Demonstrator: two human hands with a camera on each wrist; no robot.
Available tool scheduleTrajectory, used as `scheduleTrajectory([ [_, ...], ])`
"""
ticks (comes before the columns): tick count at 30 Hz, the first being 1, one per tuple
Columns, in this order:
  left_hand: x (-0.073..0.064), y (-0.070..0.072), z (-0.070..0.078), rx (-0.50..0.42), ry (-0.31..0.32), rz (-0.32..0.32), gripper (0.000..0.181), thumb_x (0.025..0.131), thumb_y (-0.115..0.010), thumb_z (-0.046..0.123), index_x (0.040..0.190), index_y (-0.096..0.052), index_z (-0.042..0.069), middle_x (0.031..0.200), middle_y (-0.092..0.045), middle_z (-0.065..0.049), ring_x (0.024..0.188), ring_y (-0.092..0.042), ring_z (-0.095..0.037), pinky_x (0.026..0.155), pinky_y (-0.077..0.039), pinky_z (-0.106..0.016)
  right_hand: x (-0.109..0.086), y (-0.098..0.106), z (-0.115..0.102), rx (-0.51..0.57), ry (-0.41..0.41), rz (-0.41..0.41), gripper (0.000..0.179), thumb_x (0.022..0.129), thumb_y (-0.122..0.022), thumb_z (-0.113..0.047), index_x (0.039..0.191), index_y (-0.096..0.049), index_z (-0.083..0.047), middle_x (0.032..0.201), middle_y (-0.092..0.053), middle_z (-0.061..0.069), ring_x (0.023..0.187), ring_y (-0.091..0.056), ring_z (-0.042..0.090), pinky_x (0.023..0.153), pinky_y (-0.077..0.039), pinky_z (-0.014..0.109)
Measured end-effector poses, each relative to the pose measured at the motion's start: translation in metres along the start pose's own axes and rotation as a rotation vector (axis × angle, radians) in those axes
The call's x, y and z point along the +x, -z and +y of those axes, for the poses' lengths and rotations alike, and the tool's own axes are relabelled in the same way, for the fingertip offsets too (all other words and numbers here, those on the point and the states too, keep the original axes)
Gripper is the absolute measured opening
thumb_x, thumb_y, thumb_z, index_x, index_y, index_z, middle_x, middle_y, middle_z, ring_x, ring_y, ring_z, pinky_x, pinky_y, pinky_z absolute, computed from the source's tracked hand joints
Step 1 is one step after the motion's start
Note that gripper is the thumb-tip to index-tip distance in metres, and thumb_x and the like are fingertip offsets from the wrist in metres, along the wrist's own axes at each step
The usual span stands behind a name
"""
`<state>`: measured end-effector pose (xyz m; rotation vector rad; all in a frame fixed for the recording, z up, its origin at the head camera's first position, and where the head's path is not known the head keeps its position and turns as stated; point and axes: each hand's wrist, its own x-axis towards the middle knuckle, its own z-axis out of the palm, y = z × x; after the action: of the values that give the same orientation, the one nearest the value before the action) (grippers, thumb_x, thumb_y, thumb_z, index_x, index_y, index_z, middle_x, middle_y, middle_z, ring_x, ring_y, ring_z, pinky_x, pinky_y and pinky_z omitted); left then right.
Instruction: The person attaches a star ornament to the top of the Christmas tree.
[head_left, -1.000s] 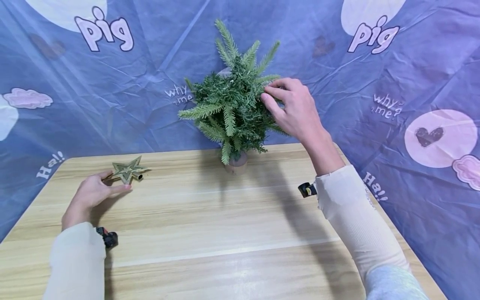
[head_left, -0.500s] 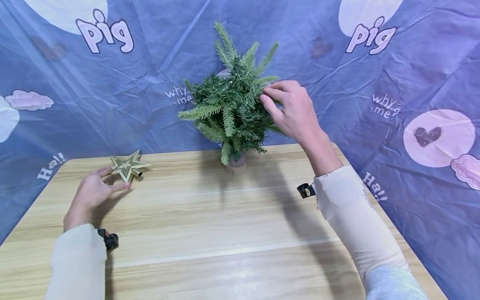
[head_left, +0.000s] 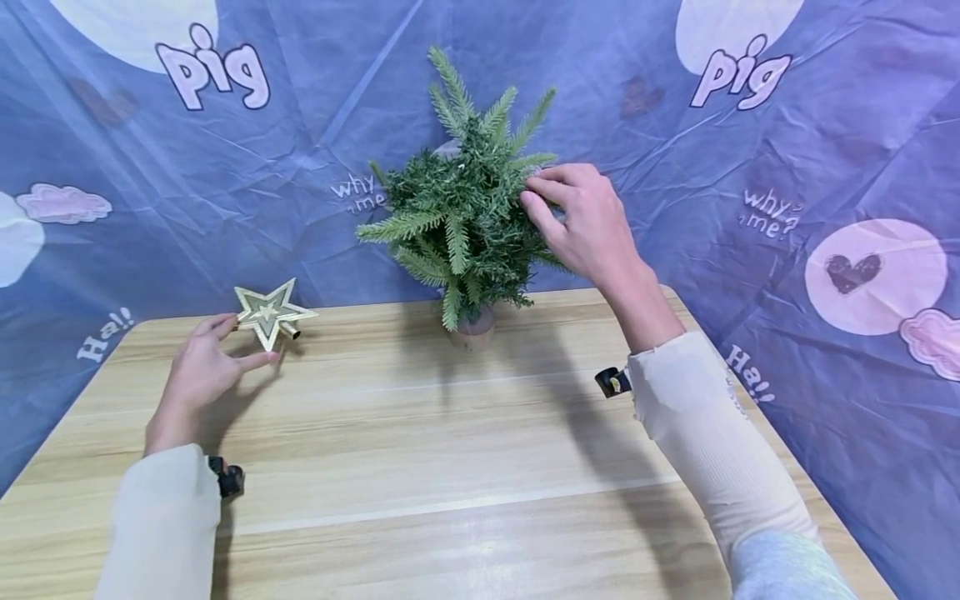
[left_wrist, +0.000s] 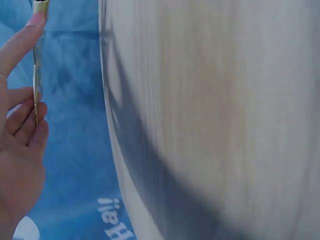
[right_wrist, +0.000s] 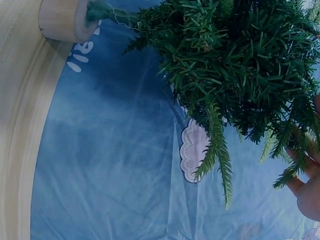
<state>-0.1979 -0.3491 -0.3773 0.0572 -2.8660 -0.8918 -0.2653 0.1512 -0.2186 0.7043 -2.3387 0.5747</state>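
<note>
A gold star tree topper (head_left: 272, 313) with a short tube is pinched by its points between the thumb and fingers of my left hand (head_left: 204, 363), raised off the table at the far left. In the left wrist view the star (left_wrist: 37, 75) appears edge-on. A small artificial Christmas tree (head_left: 468, 208) stands upright at the table's back edge on a round wooden base (head_left: 474, 327). My right hand (head_left: 588, 218) is at the tree's right side, thumb and fingers bent about its branches. In the right wrist view, sprigs partly cover those fingers (right_wrist: 296, 185).
The light wooden table (head_left: 420, 450) reaches back to a blue printed cloth (head_left: 300, 208) hung behind and at both sides. A dark wrist camera (head_left: 228, 477) sits by the left cuff, and another wrist camera (head_left: 612, 382) by the right.
My left hand has lifted the star off the table and carried it slightly right; the star now tilts more toward the head view. The right hand and the tree stay in place.
</note>
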Motion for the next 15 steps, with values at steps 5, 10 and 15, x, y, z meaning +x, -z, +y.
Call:
scheduleTrajectory([
  [5, 0.005, -0.004, 0.013, 0.036, -0.052, 0.064, 0.105, 0.081, -0.086, 0.04, 0.149, -0.03, -0.018, 0.158, -0.028, -0.032, 0.141, -0.026, -0.057, 0.113, -0.021, -0.068, 0.0, 0.0, 0.0, 0.003, 0.003, 0.004, 0.036, 0.105, -0.056, -0.033, 0.124, -0.073, -0.008, 0.128, -0.068, 0.012, 0.125, -0.054, 0.033, 0.108, -0.041, 0.048],
  [10, 0.007, -0.005, 0.021, 0.046, -0.071, 0.089, 0.105, 0.08, -0.087, 0.037, 0.15, -0.029, -0.016, 0.157, -0.029, -0.031, 0.14, -0.027, -0.056, 0.113, -0.022, -0.068, -0.001, 0.0, 0.001, 0.004, 0.001, 0.003, 0.035, 0.105, -0.056, -0.031, 0.124, -0.073, -0.008, 0.128, -0.068, 0.012, 0.125, -0.054, 0.033, 0.107, -0.041, 0.049],
  [15, 0.007, -0.004, 0.027, 0.035, -0.079, 0.115, 0.105, 0.079, -0.088, 0.035, 0.152, -0.029, -0.012, 0.158, -0.029, -0.028, 0.141, -0.027, -0.055, 0.112, -0.023, -0.069, -0.001, -0.001, 0.001, 0.004, 0.011, 0.009, 0.035, 0.105, -0.056, -0.031, 0.123, -0.074, -0.007, 0.127, -0.068, 0.012, 0.124, -0.055, 0.033, 0.106, -0.042, 0.049],
])
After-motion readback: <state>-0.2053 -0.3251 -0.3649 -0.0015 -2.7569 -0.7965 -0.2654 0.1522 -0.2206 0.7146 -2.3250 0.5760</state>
